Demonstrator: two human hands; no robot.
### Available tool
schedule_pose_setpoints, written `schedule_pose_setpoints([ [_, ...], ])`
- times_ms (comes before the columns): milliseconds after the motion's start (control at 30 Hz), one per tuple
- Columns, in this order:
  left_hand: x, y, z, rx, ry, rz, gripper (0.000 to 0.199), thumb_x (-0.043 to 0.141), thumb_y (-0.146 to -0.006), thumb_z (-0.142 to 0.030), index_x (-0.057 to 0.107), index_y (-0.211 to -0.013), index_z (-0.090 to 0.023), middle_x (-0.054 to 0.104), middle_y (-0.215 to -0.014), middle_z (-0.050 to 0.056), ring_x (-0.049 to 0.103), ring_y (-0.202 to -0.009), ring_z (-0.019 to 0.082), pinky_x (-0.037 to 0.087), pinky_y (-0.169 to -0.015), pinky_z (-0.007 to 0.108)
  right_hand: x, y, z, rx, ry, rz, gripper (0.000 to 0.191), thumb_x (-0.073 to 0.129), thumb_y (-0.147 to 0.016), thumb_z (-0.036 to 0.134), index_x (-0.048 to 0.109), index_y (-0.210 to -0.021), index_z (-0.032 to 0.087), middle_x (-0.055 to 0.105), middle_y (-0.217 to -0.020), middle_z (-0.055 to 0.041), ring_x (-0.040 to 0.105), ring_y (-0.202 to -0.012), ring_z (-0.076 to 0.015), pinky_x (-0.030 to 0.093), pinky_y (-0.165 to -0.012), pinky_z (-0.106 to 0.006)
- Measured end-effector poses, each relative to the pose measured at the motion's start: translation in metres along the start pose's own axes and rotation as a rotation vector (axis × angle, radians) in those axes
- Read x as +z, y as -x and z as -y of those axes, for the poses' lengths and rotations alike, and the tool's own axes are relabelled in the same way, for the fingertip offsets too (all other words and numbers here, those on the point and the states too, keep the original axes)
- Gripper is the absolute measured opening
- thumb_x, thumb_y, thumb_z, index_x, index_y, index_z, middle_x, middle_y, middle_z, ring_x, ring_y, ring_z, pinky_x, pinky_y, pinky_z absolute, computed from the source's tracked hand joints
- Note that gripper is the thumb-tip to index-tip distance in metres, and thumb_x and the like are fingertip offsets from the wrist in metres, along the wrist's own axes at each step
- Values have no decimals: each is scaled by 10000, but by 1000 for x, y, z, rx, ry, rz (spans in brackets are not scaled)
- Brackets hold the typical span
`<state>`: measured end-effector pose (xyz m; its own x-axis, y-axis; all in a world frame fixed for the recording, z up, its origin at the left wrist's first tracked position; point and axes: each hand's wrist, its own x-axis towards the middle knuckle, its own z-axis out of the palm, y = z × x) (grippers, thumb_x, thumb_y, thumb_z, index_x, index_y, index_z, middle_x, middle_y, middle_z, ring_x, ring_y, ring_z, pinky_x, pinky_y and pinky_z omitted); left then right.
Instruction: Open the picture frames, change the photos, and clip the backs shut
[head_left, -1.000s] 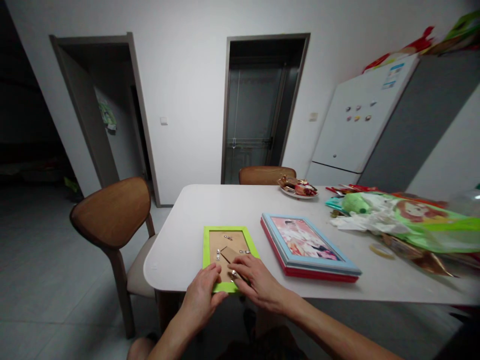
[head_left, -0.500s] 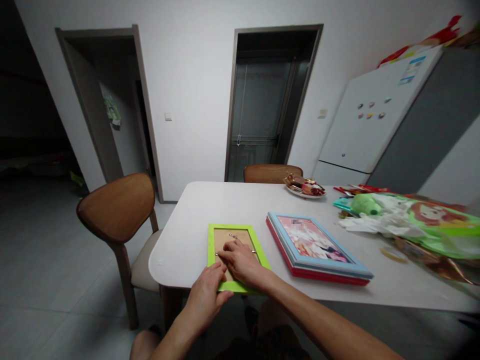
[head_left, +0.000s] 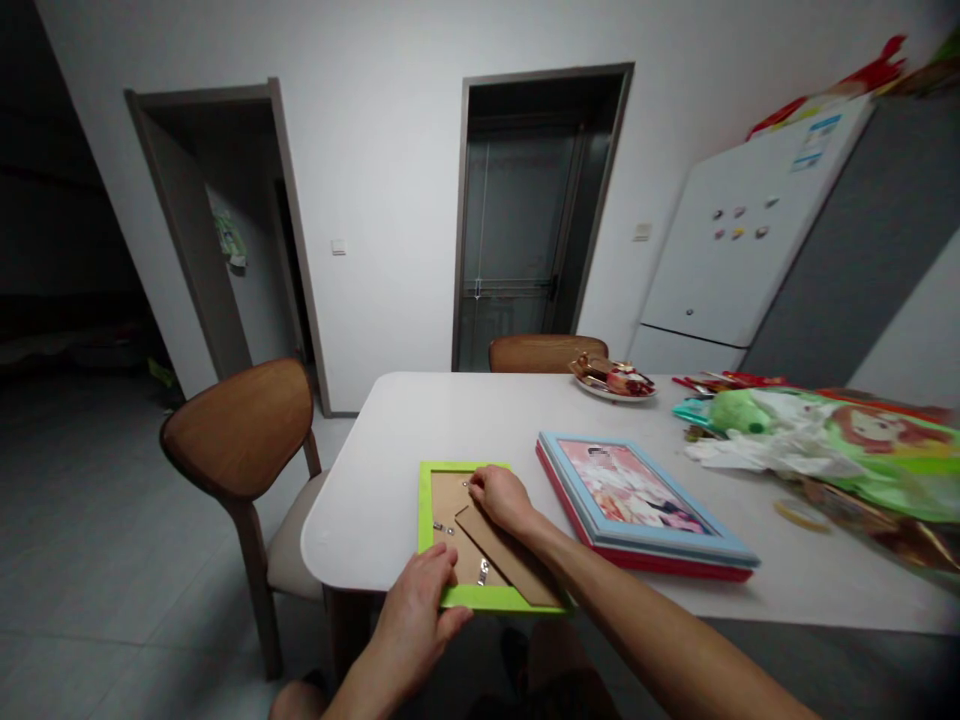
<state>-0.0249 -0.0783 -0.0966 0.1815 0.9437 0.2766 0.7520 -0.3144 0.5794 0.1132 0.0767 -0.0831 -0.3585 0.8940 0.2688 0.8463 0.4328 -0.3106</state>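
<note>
A lime-green picture frame point(head_left: 426, 500) lies face down near the table's front edge, its brown backing board point(head_left: 446, 500) showing. My left hand point(head_left: 420, 610) grips the frame's lower left corner, fingers over the backing and thumb along the bottom rim. Higher up, my right hand point(head_left: 501, 497) is closed in a pinch close to the frame's top; whatever its fingertips hold is hidden. Beneath that wrist a brown stand leg point(head_left: 510, 560) slants across the backing. Small metal clips point(head_left: 483, 572) show on the board.
Several frames are stacked to the right, a light-blue one point(head_left: 720, 540) on top. Further right lie a green plastic bag point(head_left: 870, 470) and a roll of tape point(head_left: 801, 516). A plate point(head_left: 615, 394) of items stands at the back. One wooden chair point(head_left: 240, 430) is at the left.
My right hand has moved from the middle of the backing up to near its top edge. The slanting stand leg and lower metal clip now show. My left hand stays at the corner.
</note>
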Motion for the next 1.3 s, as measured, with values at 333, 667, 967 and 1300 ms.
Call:
schedule_pose_setpoints([
  [333,-1,6,0,11,36,-4,432,600,-653,-164,501,-1073,-170,551,-1117,98,414,-1132,233,332,-962,406,8,-12,2,111,46,7,266,416,-761,271,669,-758,188,666,-801,-80,580,-736,-157,349,-619,-223],
  [667,1,3,-2,-7,-38,22,486,596,-662,-171,460,-1122,-91,567,-1078,129,407,-1135,236,328,-968,385,17,-27,9,247,-10,23,196,504,-702,332,649,-748,208,660,-794,-42,579,-732,-157,351,-560,-223],
  [967,-2,11,-8,-57,-96,36,485,570,-679,-198,441,-1142,-133,483,-1205,136,394,-1152,236,311,-976,415,15,-34,11,326,-110,-17,195,499,-677,289,640,-705,158,650,-758,-103,582,-707,-176,359,-560,-233],
  [1300,8,-7,-35,-12,-242,197,527,550,-581,-58,469,-1097,-122,408,-1271,153,303,-1204,285,220,-992,504,-36,24,-17,124,-486,-93,290,399,-737,339,605,-769,139,641,-748,-54,566,-693,-147,406,-631,-235],
])
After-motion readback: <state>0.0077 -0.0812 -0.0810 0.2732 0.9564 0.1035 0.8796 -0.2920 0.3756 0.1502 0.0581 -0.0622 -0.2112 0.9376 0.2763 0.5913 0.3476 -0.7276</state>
